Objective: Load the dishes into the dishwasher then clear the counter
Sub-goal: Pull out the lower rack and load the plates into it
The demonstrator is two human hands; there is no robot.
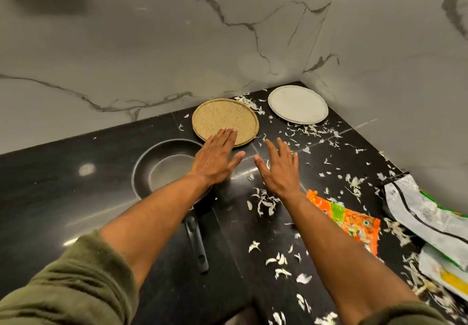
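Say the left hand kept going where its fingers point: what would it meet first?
The tan plate: the fingertips of the left hand lie over its near rim, though contact is unclear.

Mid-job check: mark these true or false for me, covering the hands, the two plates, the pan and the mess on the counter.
1. The left hand and right hand hold nothing. True.
2. The white plate is stacked on the tan plate. False: they lie apart, with the white one in the corner.
3. The frying pan holds food. False: it looks empty.
4. Peels are scattered on the counter. True.
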